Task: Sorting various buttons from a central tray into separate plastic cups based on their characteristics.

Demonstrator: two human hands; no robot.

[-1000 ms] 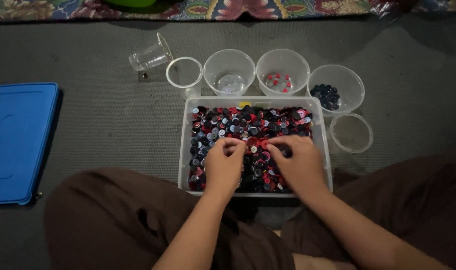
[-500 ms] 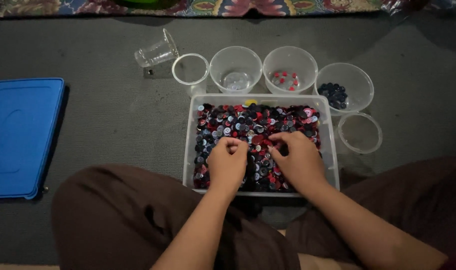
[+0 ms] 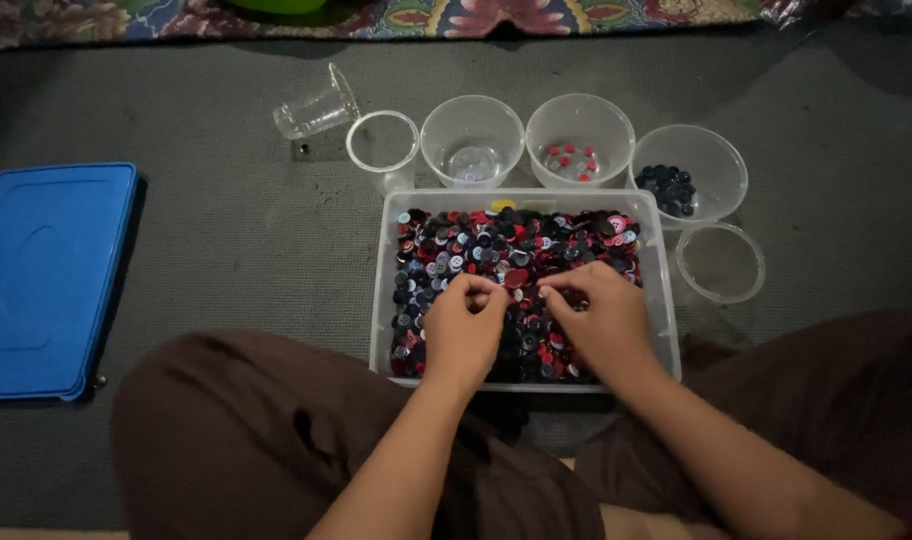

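Buttons (image 3: 521, 262), a mixed heap of red, black, dark blue and pale ones, are filling a clear rectangular plastic tub (image 3: 666, 300) that is sitting on the grey mat (image 3: 246, 230) just in front of the person's crossed legs.

In the head view, both hands are resting on the heap near the tub's front wall. The left hand (image 3: 463, 330) is curling its fingertips together over the buttons, and the right hand (image 3: 598, 318) is doing the same just beside it; each seems to be pinching at something small, but whether a button is actually caught I cannot tell.

Behind the tub, clear round cups are standing in a row: an empty small one (image 3: 383, 141), one with something pale at its bottom (image 3: 473, 140), one holding a few red buttons (image 3: 580, 140), and one holding dark blue buttons (image 3: 688, 172). Another cup (image 3: 720, 262) is sitting empty at the tub's right, and a tipped cup (image 3: 316, 106) is lying behind the row. A blue lid (image 3: 46, 275) is lying well to the tub's left.

Judging by this, sorting is only beginning: the cups are holding few buttons, the tub nearly all.
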